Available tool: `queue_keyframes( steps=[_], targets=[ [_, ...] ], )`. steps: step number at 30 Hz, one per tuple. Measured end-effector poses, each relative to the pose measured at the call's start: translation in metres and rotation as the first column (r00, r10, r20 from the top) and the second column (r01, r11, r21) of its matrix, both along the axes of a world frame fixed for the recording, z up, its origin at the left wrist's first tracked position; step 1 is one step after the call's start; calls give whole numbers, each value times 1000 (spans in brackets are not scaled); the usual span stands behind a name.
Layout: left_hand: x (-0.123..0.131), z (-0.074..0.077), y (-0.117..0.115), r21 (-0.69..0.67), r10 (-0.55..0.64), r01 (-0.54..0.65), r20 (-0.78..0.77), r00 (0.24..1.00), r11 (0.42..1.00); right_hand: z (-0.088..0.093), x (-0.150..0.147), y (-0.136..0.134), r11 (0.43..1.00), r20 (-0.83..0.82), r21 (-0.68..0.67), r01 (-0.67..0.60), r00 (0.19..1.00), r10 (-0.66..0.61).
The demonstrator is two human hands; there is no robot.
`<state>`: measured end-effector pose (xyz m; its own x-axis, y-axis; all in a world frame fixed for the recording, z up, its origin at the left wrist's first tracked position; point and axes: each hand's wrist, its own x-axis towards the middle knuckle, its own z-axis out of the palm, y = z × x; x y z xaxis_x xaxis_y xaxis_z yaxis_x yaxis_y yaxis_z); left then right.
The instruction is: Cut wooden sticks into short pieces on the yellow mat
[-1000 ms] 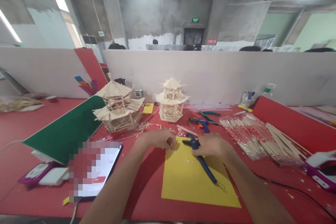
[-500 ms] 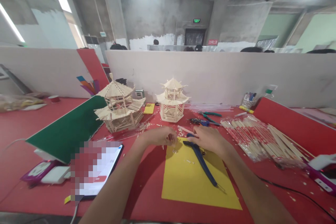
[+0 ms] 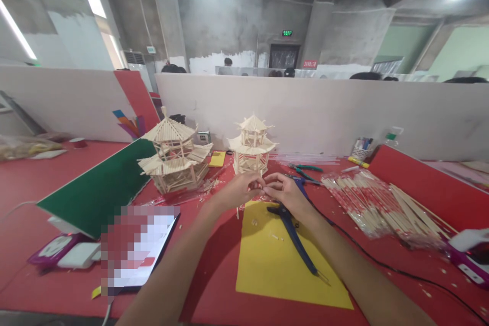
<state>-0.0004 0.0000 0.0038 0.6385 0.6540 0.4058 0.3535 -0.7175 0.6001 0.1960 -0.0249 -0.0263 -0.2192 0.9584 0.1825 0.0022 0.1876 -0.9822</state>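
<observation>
My left hand (image 3: 240, 189) and my right hand (image 3: 284, 191) are raised together over the far edge of a yellow sheet (image 3: 284, 260). Their fingertips meet in a pinch around small thin wooden sticks (image 3: 261, 188), and one stick hangs down from my left hand. Blue-handled pliers (image 3: 292, 232) lie free on the yellow sheet just under my right hand. Right behind my hands stands a small stick pagoda (image 3: 251, 145), and a larger stick pagoda (image 3: 173, 155) stands to its left.
A green board (image 3: 95, 183) leans at the left, with a tablet (image 3: 137, 247) and a purple-white device (image 3: 63, 254) near the front edge. Packs of wrapped chopsticks (image 3: 378, 204) lie at the right. Green-handled pliers (image 3: 305, 168) and a black cable (image 3: 401, 272) are also there.
My right hand has left the blue pliers on the yellow sheet and risen to meet my left hand. Both hands have lifted off the table and now pinch the sticks together.
</observation>
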Motion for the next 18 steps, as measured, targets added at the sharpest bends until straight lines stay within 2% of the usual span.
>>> queue_keyframes(
  steps=[8, 18],
  targets=[
    [1, -1, 1, -54, -45, 48, 60, 997, 997, -2, 4, 3, 999, -41, -35, -7, 999, 5],
    [1, -9, 6, 145, -21, 34, -94, 995, 989, -5, 4, 7, 992, -165, -125, -19, 986, -2]
  ],
)
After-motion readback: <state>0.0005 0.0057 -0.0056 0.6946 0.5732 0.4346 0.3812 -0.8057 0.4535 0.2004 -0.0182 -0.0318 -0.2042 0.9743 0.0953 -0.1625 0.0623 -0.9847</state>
